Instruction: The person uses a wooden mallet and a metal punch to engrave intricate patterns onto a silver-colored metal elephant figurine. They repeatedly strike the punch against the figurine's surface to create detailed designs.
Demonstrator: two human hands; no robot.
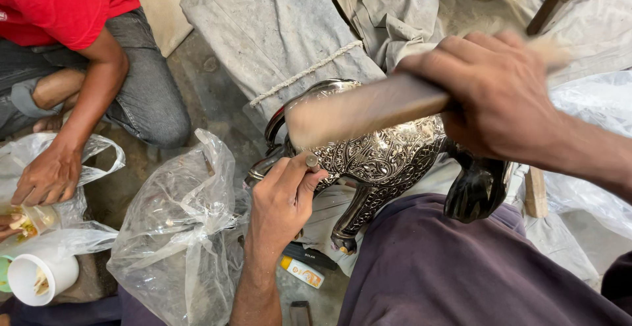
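Observation:
An ornate silver-clad animal figure with embossed floral metalwork and dark wooden legs lies across my lap. My left hand pinches a small metal punch upright against the figure's side. My right hand grips a wooden mallet, blurred by motion, held just above the punch. The mallet's handle end is hidden inside my fist.
A crumpled clear plastic bag lies at my left. A person in a red shirt crouches at far left, one hand on another bag near a white cup. Grey sacking covers the floor behind. A small tube lies below.

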